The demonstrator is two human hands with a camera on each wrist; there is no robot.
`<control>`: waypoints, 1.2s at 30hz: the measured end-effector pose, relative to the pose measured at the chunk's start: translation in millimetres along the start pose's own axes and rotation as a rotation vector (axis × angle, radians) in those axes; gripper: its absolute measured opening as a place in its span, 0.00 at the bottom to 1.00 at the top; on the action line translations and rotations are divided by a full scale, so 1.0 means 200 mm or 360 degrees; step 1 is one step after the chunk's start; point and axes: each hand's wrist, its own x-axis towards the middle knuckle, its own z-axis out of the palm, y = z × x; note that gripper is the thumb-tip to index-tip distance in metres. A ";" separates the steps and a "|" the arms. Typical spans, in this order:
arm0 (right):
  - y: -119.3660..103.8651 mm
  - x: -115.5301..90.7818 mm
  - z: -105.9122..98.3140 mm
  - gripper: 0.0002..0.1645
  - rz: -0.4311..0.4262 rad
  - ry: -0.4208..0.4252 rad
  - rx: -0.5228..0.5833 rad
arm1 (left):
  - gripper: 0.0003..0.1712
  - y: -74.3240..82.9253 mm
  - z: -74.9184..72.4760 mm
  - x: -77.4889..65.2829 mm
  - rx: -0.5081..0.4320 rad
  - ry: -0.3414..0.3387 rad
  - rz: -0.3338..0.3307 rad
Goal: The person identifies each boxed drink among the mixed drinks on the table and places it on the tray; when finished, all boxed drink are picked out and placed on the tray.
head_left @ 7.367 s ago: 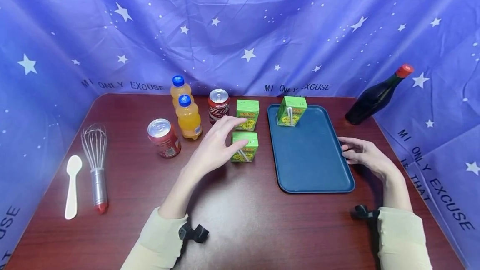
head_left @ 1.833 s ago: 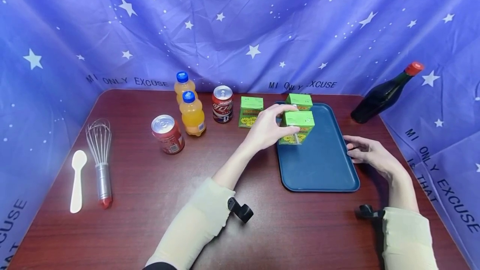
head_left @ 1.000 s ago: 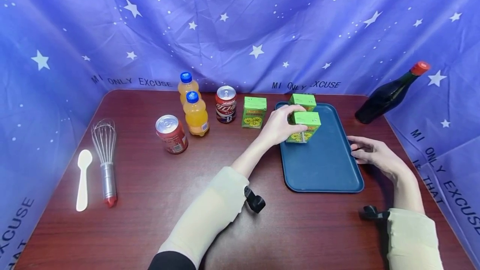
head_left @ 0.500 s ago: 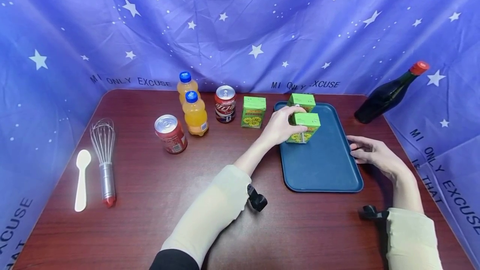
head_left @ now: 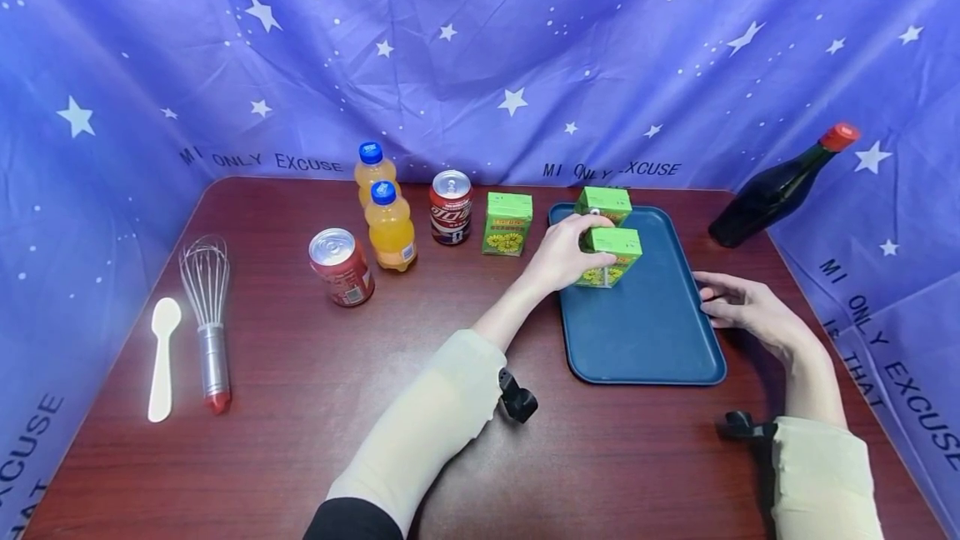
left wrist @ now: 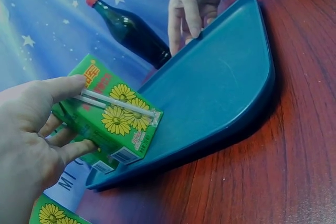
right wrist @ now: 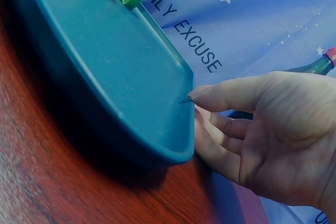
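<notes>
My left hand [head_left: 562, 254] grips a green drink carton [head_left: 619, 250] between thumb and fingers. The carton stands at the left side of the blue tray [head_left: 645, 340], with its straw [left wrist: 115, 103] facing me. Just behind it on the tray is a second green carton [head_left: 606, 202]. My right hand [head_left: 750, 311] holds the tray's right edge, thumb at the rim [right wrist: 186, 124] and fingers against the outer side. A third green carton [head_left: 507, 227] stands on the table left of the tray.
Left of the cartons stand a dark red can [head_left: 451, 211], two orange drink bottles [head_left: 391, 227] and another red can [head_left: 343, 269]. A whisk [head_left: 212, 340] and white spoon [head_left: 162, 357] lie far left. A dark bottle [head_left: 772, 194] with a red cap stands at the back right.
My left hand has taken the front carton from the table, carried it right and brought it down on the tray. In the last second it barely moves. The right hand stays at the tray.
</notes>
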 end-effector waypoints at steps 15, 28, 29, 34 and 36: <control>0.00 0.01 0.01 0.32 -0.0006 -0.0008 0.0001 | 0.27 0.00 -0.01 -0.02 0.0012 -0.0005 -0.0044; 0.02 0.00 0.00 0.31 -0.0021 0.0009 -0.0013 | 0.28 0.01 0.00 -0.01 -0.0038 -0.0047 -0.0083; 0.02 0.00 0.00 0.31 -0.0026 0.0010 -0.0006 | 0.28 0.01 0.00 -0.01 -0.0043 -0.0049 -0.0084; 0.02 0.00 0.00 0.30 -0.0043 -0.0006 0.0049 | 0.29 0.01 0.00 0.00 -0.0051 -0.0042 -0.0080; 0.02 0.01 0.00 0.30 -0.0045 -0.0007 0.0065 | 0.29 0.01 0.00 0.00 -0.0049 -0.0033 -0.0073</control>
